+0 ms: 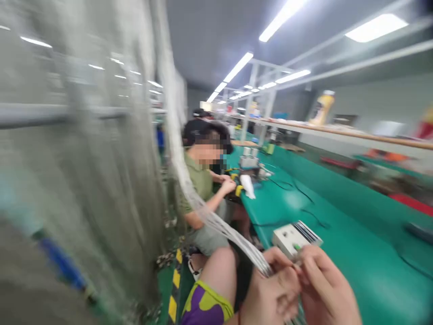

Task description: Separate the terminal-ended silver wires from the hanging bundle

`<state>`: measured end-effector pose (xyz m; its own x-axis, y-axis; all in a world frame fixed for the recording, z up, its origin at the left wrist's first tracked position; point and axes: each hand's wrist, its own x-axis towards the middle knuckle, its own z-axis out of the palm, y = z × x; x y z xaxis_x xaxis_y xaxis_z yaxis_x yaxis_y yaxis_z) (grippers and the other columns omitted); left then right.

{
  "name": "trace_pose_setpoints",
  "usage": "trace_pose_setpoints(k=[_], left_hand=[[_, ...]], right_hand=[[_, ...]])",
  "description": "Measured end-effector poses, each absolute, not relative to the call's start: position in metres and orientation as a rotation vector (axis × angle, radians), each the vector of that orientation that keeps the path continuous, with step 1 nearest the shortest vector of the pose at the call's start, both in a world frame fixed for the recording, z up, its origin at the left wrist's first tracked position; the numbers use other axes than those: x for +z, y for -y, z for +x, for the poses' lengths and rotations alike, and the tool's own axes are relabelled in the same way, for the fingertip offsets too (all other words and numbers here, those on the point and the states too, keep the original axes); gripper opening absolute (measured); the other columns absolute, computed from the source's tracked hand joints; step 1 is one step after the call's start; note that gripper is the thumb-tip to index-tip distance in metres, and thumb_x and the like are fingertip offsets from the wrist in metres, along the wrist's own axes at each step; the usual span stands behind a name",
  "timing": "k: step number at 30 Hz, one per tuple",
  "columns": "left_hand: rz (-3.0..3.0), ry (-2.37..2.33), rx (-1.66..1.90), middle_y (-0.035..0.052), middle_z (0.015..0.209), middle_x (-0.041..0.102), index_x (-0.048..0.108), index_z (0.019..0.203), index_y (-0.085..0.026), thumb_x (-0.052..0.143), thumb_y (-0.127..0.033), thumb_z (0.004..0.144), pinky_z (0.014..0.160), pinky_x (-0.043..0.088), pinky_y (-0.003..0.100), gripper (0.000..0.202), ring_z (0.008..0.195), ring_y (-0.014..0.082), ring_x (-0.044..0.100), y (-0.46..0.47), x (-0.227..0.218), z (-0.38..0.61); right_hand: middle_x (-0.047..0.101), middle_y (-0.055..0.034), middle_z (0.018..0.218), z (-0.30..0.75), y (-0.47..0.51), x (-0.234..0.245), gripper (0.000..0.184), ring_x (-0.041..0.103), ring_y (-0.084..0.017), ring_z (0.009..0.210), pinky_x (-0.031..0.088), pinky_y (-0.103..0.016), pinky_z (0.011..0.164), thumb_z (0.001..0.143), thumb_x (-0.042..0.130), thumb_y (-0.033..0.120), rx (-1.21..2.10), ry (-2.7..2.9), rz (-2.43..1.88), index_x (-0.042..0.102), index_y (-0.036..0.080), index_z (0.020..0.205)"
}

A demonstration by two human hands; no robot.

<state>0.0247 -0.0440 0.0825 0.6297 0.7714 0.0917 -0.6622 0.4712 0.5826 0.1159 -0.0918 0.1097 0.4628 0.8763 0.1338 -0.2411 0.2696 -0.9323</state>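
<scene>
My left hand (270,291) is closed around a bundle of thin white wires (216,223) that runs up and to the left toward hanging strands. My right hand (324,286) pinches the near end of the same bundle, with fingers touching the left hand. Both hands sit at the bottom of the view, just in front of a small white box with a green dot (292,238) on the green table (338,234). The picture is motion-blurred.
A seated person in a green shirt (203,189) works at the same table to the left, handling small parts. Black cables (297,192) lie on the table. Grey hanging wire bundles (101,158) fill the left. My knee (218,275) is below.
</scene>
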Motion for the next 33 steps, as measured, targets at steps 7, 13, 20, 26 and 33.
trace_pose_setpoints(k=[7,13,20,26,33], left_hand=[[0.767,-0.138,0.833,-0.0112,0.049,0.035,0.055,0.081,-0.021,0.079,-0.039,0.089,0.038,0.019,0.015,0.032,0.038,0.0031,0.015,0.049,0.076,0.059],[0.792,-0.164,0.762,-0.0098,0.052,0.040,0.056,0.079,-0.020,0.080,-0.037,0.089,0.040,0.024,0.016,0.031,0.040,0.0031,0.021,0.059,0.067,0.074],[0.818,-0.240,0.764,-0.0105,0.048,0.037,0.057,0.076,-0.019,0.083,-0.035,0.088,0.043,0.026,0.016,0.032,0.041,0.0039,0.028,0.051,0.050,0.080],[0.850,-0.233,0.786,-0.0061,0.056,0.056,0.065,0.082,-0.021,0.085,-0.031,0.085,0.041,0.031,0.016,0.022,0.042,0.0047,0.038,0.041,0.041,0.079],[0.918,-0.298,0.758,-0.0058,0.052,0.054,0.065,0.077,-0.019,0.088,-0.033,0.080,0.039,0.035,0.016,0.027,0.042,0.0065,0.043,0.025,0.036,0.068]], right_hand=[[0.054,0.0036,0.062,0.123,0.094,0.124,0.032,0.046,-0.011,0.051,0.042,-0.021,0.047,0.083,0.083,0.044,0.811,0.359,-0.746,0.061,0.022,0.075],[0.053,0.0031,0.065,0.135,0.110,0.101,0.026,0.051,-0.012,0.059,0.045,-0.021,0.053,0.090,0.074,0.047,0.646,0.322,-0.775,0.071,0.022,0.084],[0.069,-0.0017,0.085,0.144,0.116,0.076,0.013,0.060,-0.015,0.072,0.050,-0.026,0.060,0.079,0.087,0.034,0.553,0.494,-1.087,0.081,0.024,0.086],[0.065,-0.0001,0.080,0.150,0.116,0.072,0.011,0.057,-0.014,0.071,0.048,-0.028,0.066,0.081,0.085,0.030,0.480,0.482,-1.067,0.077,0.023,0.078],[0.063,-0.0002,0.077,0.158,0.104,0.067,0.029,0.055,-0.015,0.067,0.046,-0.028,0.063,0.071,0.091,0.043,0.525,0.564,-1.054,0.072,0.022,0.077]])
